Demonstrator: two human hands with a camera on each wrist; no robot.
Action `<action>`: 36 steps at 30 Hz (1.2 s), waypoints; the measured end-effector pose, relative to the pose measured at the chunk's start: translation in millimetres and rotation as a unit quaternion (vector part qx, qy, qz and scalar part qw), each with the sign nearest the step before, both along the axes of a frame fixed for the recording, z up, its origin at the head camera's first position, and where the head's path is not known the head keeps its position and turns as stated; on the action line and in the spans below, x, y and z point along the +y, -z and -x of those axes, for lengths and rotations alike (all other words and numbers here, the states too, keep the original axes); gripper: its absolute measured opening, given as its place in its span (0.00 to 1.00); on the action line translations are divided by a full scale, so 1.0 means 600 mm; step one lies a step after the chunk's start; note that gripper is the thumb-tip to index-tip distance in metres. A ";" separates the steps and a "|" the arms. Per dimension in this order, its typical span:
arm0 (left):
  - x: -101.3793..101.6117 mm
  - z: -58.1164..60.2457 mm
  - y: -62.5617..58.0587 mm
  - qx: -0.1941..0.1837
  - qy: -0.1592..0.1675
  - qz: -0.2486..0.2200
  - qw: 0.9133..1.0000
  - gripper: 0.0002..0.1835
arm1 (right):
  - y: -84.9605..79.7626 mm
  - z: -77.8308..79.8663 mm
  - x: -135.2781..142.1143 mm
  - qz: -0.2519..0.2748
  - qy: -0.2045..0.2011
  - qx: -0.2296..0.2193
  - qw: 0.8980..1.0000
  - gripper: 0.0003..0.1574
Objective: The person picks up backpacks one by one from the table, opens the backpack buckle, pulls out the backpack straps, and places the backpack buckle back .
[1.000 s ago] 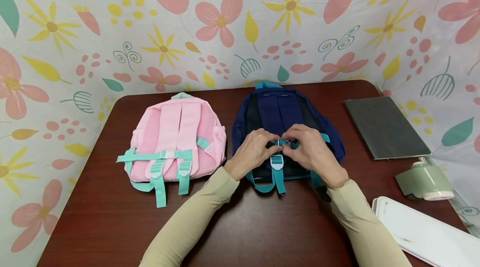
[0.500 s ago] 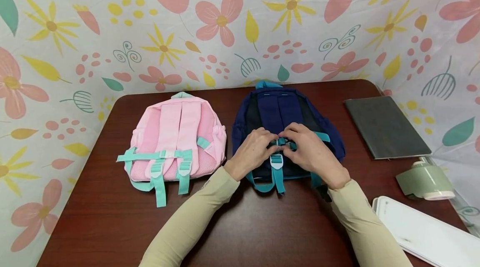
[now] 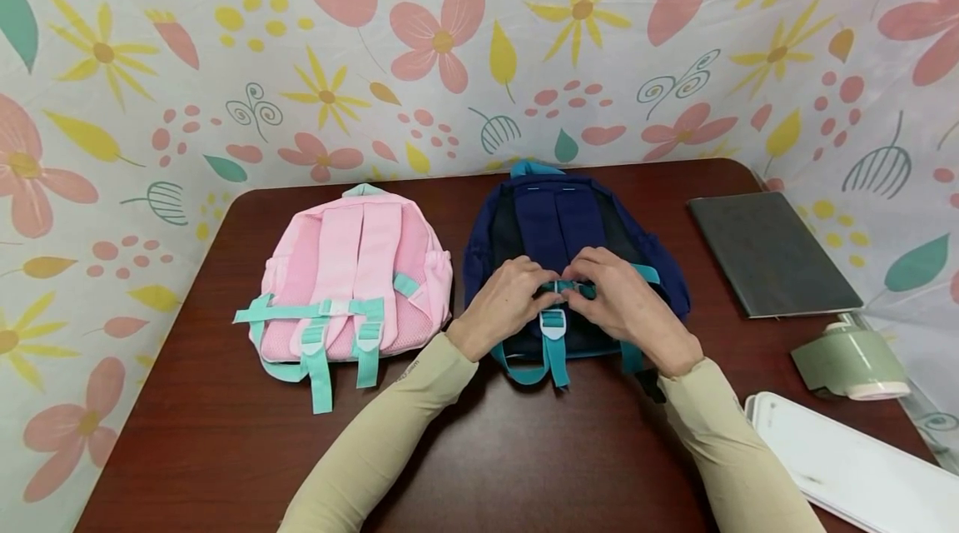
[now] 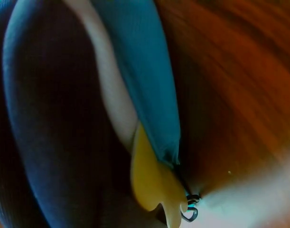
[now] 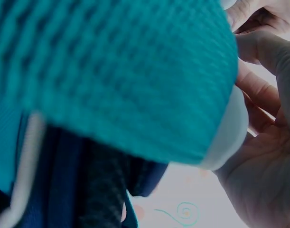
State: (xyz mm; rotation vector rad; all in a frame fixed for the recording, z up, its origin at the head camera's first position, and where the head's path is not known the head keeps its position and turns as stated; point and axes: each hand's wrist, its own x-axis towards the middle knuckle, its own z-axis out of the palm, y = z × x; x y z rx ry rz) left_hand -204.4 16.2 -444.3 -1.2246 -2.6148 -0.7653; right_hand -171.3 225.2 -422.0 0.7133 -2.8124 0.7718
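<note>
The navy bag [image 3: 517,225] lies flat on the table [image 3: 449,458], right of the pink bag [image 3: 419,237] and just beside it, with its 2 shoulder straps facing up. Over its near half, the left hand [image 3: 504,300] and right hand [image 3: 625,300] meet with their fingertips close together. Each pinches the teal strap [image 3: 587,291] that runs across the bag, thumb against bent forefinger; how the other fingers lie, I cannot tell. A white buckle [image 3: 553,321] sits just on the near side of the fingertips, with a teal tail [image 3: 556,358] hanging from it toward the near edge.

The pink bag also shows its 2 shoulder straps, with a mint band [image 3: 288,313] across its near part.

At the far right lies a black notebook [image 3: 774,254]; nearer are a green cup [image 3: 857,358] and a white slab [image 3: 862,458]. A flowered cloth [image 3: 262,42] stands behind the table.
</note>
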 end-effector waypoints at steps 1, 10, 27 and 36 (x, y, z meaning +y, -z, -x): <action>0.000 0.000 0.001 0.000 0.001 -0.001 1.000 0.15 | 0.000 0.000 0.000 0.004 0.000 0.000 1.000 0.07; -0.001 -0.002 -0.001 0.022 0.002 0.030 0.999 0.14 | -0.006 0.002 -0.001 0.012 -0.003 -0.047 0.999 0.07; 0.001 -0.005 -0.001 0.056 -0.003 0.023 0.998 0.14 | -0.008 0.014 -0.007 0.042 0.011 -0.108 0.993 0.08; -0.001 -0.003 0.000 0.051 -0.004 0.024 0.998 0.16 | -0.008 0.011 -0.001 0.073 0.015 -0.116 0.990 0.06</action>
